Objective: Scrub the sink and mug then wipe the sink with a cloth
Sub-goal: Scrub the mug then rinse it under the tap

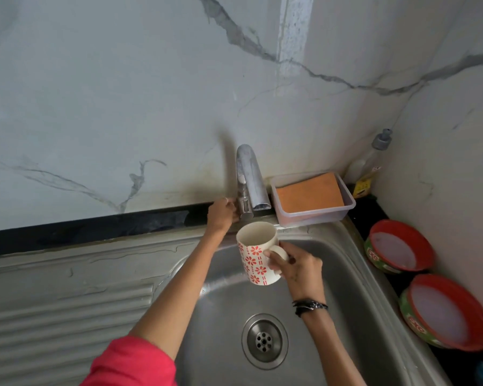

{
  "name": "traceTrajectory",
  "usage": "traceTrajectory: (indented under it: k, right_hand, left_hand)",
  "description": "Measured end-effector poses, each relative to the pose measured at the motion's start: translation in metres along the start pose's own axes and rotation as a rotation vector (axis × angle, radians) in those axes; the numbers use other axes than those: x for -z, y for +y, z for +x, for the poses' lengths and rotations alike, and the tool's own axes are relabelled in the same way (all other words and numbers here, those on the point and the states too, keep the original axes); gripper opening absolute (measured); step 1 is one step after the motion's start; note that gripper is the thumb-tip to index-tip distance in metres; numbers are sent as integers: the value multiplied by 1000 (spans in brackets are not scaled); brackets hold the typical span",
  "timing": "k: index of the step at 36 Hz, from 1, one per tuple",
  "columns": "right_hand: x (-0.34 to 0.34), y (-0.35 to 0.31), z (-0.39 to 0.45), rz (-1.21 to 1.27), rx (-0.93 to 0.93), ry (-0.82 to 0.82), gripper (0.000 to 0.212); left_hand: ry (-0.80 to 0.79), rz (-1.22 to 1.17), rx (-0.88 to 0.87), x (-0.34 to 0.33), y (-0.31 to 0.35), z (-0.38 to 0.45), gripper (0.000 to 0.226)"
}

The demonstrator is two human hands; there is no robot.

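My right hand (296, 267) grips the handle of a white mug (255, 250) with red flower patterns, holding it upright over the steel sink (346, 274), just below the tap spout. My left hand (222, 214) reaches to the base of the chrome tap (248, 176) and its fingers curl around the tap's knob. No water is seen running. An orange cloth or sponge (310, 193) lies in a clear plastic tray (346, 210) to the right of the tap.
The ribbed steel drainboard (67, 302) lies left of the basin, whose drain (264, 341) is at centre. Two round red-rimmed tubs of white cleaner (399, 246) (444, 310) stand on the right ledge. A dish soap bottle (370, 162) stands in the corner.
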State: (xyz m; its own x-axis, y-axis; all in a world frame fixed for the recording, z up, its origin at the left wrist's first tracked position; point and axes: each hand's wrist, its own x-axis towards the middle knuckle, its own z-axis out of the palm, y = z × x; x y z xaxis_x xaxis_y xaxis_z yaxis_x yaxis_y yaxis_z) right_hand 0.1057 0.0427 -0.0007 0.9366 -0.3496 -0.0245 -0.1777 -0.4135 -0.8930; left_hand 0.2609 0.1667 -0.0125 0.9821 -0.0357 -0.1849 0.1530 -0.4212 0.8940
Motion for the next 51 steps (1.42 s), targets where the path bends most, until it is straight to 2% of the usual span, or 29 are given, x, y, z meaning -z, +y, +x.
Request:
traceTrajectory:
  k: [4,11,14,19,21,24,27,31,40,51]
  right_hand:
    - [-9,5,3,19,-6,16,13]
    - [-17,13,6,37,-20,4,14]
    - [-21,17,7,43,-29,10,11]
    - [-30,21,3,45,23,95,6]
    - [-33,21,-1,119,17,146,3]
    - [-37,19,-7,256,-44,198,12]
    - [-42,19,-9,306,-90,236,24]
    - [-44,26,-12,289,-134,268,41]
    - [-45,42,-20,292,-181,290,42]
    - [-58,55,-34,294,-246,228,37]
  left_hand:
    - [-35,-57,60,-7,-2,-11,26]
    - [-24,39,76,-6,7,-13,36]
    - [-50,180,51,-7,11,-13,38]
    - [0,362,-63,-10,16,-16,39]
    - [-24,206,2,-7,9,-12,32]
    - [-131,-201,161,1,-6,-11,36]
    - [-209,-420,322,4,-21,-11,42]
    - [-228,-482,353,-1,-25,-12,50]
    - [-243,-524,378,-3,-31,-7,47]
    - [-254,-536,332,-6,-39,-8,57]
